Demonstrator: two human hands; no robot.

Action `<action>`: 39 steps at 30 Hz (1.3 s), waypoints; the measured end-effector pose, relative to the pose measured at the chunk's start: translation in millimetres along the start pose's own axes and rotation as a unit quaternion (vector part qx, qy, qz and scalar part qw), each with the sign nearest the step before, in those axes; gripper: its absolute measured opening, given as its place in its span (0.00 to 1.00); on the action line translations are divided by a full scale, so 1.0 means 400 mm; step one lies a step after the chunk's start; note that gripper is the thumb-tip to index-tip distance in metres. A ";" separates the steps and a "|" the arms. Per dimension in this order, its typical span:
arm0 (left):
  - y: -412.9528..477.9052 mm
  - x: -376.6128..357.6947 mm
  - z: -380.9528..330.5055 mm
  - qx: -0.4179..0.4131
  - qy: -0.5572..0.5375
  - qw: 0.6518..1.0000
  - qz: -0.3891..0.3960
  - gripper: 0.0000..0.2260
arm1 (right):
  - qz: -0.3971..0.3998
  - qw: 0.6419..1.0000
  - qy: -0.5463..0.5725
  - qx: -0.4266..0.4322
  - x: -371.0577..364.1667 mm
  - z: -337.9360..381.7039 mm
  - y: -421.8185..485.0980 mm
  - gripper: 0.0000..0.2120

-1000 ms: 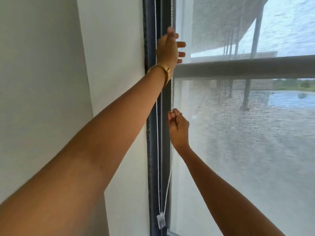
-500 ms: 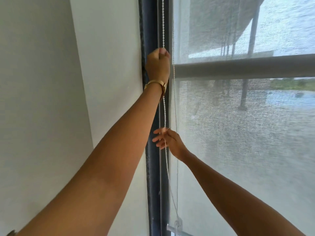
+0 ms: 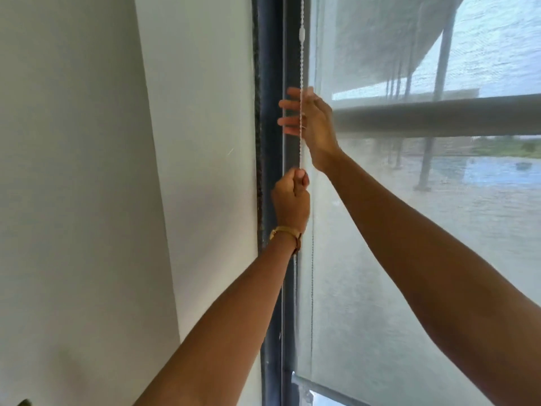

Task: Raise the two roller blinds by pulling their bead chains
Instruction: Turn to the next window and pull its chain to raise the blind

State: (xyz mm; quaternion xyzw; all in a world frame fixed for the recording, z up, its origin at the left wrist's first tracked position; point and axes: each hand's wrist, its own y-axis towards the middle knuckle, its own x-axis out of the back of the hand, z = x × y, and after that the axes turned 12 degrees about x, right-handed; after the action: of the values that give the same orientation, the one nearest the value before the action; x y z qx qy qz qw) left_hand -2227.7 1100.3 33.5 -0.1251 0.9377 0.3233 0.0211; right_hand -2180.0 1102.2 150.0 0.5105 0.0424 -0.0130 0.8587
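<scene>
White wall (image 3: pixel 87 171) fills the space to the left of both hands, ending at a dark window frame (image 3: pixel 268 142) just behind them. To their right hangs the mesh roller blind (image 3: pixel 409 259), its bottom bar (image 3: pixel 328 391) well below the hands with a strip of bare glass under it. The right hand (image 3: pixel 310 124) is the upper one, fingers spread loosely open, with the bead chain (image 3: pixel 301 68) running across its palm side; whether it grips the chain cannot be told. Directly beneath, the left hand (image 3: pixel 291 200) is curled in a fist, pinching the same strand at its top. A gold bracelet (image 3: pixel 285 232) circles the left wrist. A small white connector (image 3: pixel 302 33) sits on the chain above the right hand.
</scene>
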 end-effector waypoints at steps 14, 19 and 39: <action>-0.154 0.077 0.230 0.143 0.035 0.984 0.100 0.15 | -0.045 0.996 -0.081 -0.008 0.004 -0.110 -0.170 0.18; -0.106 0.049 0.155 0.128 -0.048 0.989 0.060 0.17 | -0.071 0.983 -0.167 -0.004 0.050 -0.157 -0.204 0.18; 0.221 -0.085 -0.209 -0.081 -0.076 0.993 0.031 0.16 | -0.017 0.989 -0.088 -0.121 0.055 -0.221 -0.408 0.18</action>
State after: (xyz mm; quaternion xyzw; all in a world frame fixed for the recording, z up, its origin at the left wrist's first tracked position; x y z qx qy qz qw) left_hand -2213.4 1123.8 156.8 -0.0727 0.9077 0.4069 0.0720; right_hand -2174.0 1102.2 -37.0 0.3992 -0.0235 -0.0673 0.9141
